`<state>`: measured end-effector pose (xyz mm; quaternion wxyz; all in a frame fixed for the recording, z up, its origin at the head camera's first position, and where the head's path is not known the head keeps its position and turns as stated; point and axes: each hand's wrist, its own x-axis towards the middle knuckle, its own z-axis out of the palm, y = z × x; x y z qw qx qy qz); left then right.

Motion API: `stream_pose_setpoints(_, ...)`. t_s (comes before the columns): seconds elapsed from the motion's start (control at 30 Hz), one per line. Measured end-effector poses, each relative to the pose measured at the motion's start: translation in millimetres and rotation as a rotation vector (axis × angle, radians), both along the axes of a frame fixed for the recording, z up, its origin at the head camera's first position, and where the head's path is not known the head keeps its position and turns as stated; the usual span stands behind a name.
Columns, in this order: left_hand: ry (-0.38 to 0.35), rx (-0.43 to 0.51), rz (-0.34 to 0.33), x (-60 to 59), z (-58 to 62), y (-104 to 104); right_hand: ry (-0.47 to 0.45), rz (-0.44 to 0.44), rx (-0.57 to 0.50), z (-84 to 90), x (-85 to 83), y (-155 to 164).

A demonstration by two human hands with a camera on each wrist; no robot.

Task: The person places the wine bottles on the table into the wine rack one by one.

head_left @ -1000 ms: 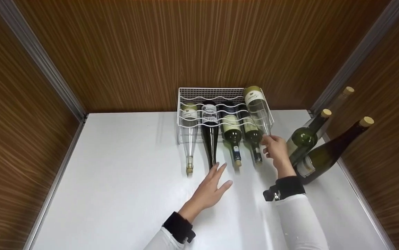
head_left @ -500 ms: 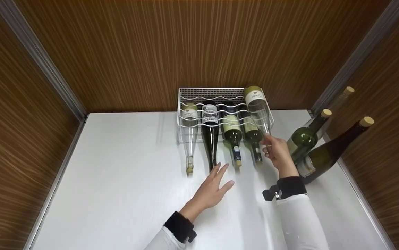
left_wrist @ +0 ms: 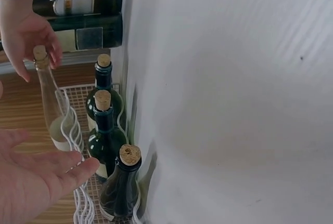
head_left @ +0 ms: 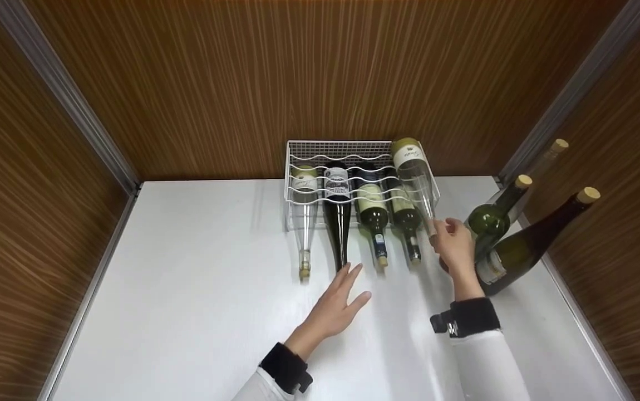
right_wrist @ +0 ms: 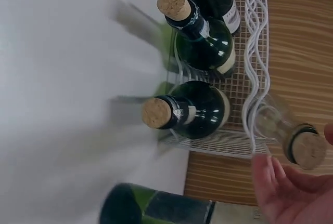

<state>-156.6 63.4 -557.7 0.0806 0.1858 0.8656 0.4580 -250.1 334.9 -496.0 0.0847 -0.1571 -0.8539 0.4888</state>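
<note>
A clear glass wine bottle (head_left: 413,167) with a cork lies on the top right of a white wire rack (head_left: 342,146), its neck pointing forward. My right hand (head_left: 453,242) is at its neck end. In the right wrist view, the fingers (right_wrist: 268,180) are spread beside the cork (right_wrist: 309,149), not curled round it. My left hand (head_left: 331,309) hovers open over the white table, fingertips near the neck of a dark bottle (head_left: 338,214). Within the rack lie another clear bottle (head_left: 304,223) and two green bottles, one (head_left: 373,214) beside the other (head_left: 406,217).
Right of the rack stand a green corked bottle (head_left: 487,220), a brown-green bottle (head_left: 531,250) and a clear bottle (head_left: 542,161) behind them. Wood-grain panels (head_left: 214,83) enclose the white table (head_left: 186,278) at the back and both sides.
My right hand has drawn back along the clear bottle's neck, toward the front and slightly right, its grip loosened. The bottle stays on the rack. My left hand has hardly moved.
</note>
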Motion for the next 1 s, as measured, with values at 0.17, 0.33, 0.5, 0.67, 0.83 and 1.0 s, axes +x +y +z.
stream_pose_setpoints(0.17, -0.003, 0.006, 0.003, 2.8, -1.3, -3, 0.163, -0.152, 0.124, 5.8, 21.0, 7)
stream_pose_setpoints(0.33, -0.009, 0.003, 0.010, 4.3, -2.7, -4, 0.349, -0.317, 0.091, 9.9, 38.8, 21)
stream_pose_setpoints(0.5, -0.033, 0.026, 0.007, 6.1, -1.5, -6, 0.501, -0.481, -0.035, 10.0, 48.4, 43)
stream_pose_setpoints(0.67, -0.032, 0.023, 0.002, 6.3, -2.4, -6, 0.463, -0.636, -0.115, 7.7, 52.2, 66)
stream_pose_setpoints(0.83, -0.031, 0.022, 0.002, 6.0, -3.0, -6, 0.271, -0.625, -0.139, -0.7, 51.1, 88)
stream_pose_setpoints(1.0, -0.036, 0.025, -0.001, 6.1, -3.5, -6, 0.097, -0.503, -0.243, -8.1, 50.9, 104)
